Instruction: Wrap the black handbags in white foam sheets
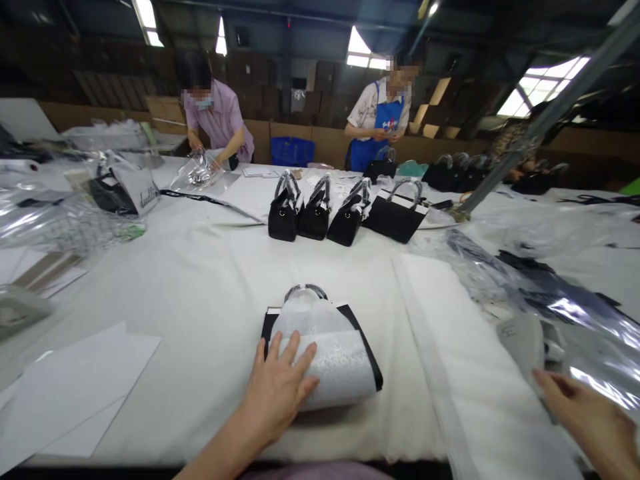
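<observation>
A small black handbag (369,355) lies flat on the white table (200,287) in front of me, its handle pointing away. A sheet of white foam wrap (335,360) is folded over it. My left hand (277,387) rests open on the wrap's near left part, fingers spread and pressing down. My right hand (587,417) is at the lower right, fingers curled near a grey-white pouch (523,340) and a pile of clear plastic bags (575,307); whether it grips anything is unclear.
Several black handbags (345,213) stand in a row mid-table. White paper sheets (65,387) lie at the near left. Plastic-bagged goods (75,213) crowd the left side. Two people (215,120) (380,113) work at the far side. A slanted metal pole (525,133) rises at right.
</observation>
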`<state>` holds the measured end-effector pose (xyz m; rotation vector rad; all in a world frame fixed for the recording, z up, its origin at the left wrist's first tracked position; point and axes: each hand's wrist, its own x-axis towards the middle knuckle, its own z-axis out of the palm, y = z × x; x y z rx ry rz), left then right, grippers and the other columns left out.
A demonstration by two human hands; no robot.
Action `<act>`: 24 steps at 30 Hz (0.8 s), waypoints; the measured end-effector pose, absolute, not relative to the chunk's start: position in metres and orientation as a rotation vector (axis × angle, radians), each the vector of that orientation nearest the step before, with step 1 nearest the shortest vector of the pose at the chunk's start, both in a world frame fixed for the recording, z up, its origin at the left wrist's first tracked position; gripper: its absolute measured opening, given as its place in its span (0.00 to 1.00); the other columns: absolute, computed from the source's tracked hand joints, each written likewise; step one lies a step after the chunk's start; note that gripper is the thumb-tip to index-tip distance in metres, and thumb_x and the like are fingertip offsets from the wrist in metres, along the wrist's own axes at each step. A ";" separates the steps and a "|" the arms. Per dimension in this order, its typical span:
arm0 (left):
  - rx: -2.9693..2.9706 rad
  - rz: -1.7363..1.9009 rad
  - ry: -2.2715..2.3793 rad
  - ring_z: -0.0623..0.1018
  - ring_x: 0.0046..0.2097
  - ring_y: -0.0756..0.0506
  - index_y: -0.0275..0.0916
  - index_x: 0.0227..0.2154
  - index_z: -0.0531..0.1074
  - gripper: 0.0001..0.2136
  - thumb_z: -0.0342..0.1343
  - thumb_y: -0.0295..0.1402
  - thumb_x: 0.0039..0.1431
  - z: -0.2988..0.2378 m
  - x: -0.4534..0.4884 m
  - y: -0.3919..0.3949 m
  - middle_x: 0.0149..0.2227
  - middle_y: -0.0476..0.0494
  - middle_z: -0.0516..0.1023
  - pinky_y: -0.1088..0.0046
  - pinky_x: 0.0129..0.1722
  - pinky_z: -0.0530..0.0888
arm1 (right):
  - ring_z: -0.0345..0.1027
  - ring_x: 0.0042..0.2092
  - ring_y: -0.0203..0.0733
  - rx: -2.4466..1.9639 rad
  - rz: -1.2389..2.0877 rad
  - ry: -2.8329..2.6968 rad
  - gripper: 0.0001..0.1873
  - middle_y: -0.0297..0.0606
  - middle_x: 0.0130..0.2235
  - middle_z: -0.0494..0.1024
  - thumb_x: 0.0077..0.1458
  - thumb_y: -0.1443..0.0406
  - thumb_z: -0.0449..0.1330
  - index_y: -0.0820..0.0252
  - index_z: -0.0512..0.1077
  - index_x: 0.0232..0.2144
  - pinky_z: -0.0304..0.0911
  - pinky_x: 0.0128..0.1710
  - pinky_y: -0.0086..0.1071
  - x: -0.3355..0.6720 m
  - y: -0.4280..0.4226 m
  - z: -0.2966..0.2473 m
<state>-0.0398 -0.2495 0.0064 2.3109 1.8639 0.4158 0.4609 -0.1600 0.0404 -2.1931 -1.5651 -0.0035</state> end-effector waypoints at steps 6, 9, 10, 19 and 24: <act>1.899 0.841 1.688 0.69 0.58 0.42 0.39 0.56 0.62 0.19 0.44 0.32 0.63 -0.007 -0.073 -0.236 0.56 0.39 0.71 0.56 0.58 0.67 | 0.71 0.33 0.45 -1.360 0.506 -2.367 0.16 0.41 0.32 0.79 0.54 0.52 0.56 0.56 0.75 0.30 0.64 0.36 0.36 0.261 -0.120 0.128; 1.809 0.934 1.731 0.67 0.58 0.39 0.41 0.52 0.65 0.17 0.50 0.36 0.60 -0.017 -0.078 -0.235 0.58 0.39 0.68 0.51 0.58 0.66 | 0.69 0.32 0.37 -0.731 1.025 -2.736 0.14 0.38 0.31 0.77 0.60 0.57 0.56 0.59 0.77 0.31 0.62 0.35 0.28 0.180 -0.120 0.152; 1.794 0.952 1.744 0.66 0.59 0.38 0.41 0.51 0.66 0.17 0.51 0.37 0.59 -0.020 -0.079 -0.235 0.59 0.40 0.67 0.49 0.58 0.65 | 0.70 0.33 0.36 -0.536 1.188 -2.814 0.14 0.38 0.31 0.77 0.60 0.58 0.57 0.61 0.77 0.32 0.62 0.35 0.27 0.157 -0.119 0.155; 1.673 1.064 1.673 0.59 0.64 0.37 0.41 0.50 0.67 0.15 0.49 0.35 0.60 -0.033 -0.077 -0.236 0.61 0.40 0.64 0.48 0.61 0.61 | 0.67 0.30 0.34 -0.143 0.811 -3.539 0.06 0.34 0.30 0.80 0.51 0.70 0.63 0.60 0.80 0.32 0.56 0.31 0.26 0.035 -0.086 0.104; 1.652 1.131 1.654 0.59 0.64 0.38 0.40 0.53 0.65 0.17 0.47 0.33 0.61 -0.036 -0.076 -0.235 0.60 0.38 0.65 0.49 0.62 0.60 | 0.68 0.31 0.34 -0.231 0.892 -3.511 0.09 0.34 0.32 0.81 0.51 0.71 0.62 0.58 0.80 0.36 0.56 0.32 0.26 0.023 -0.074 0.091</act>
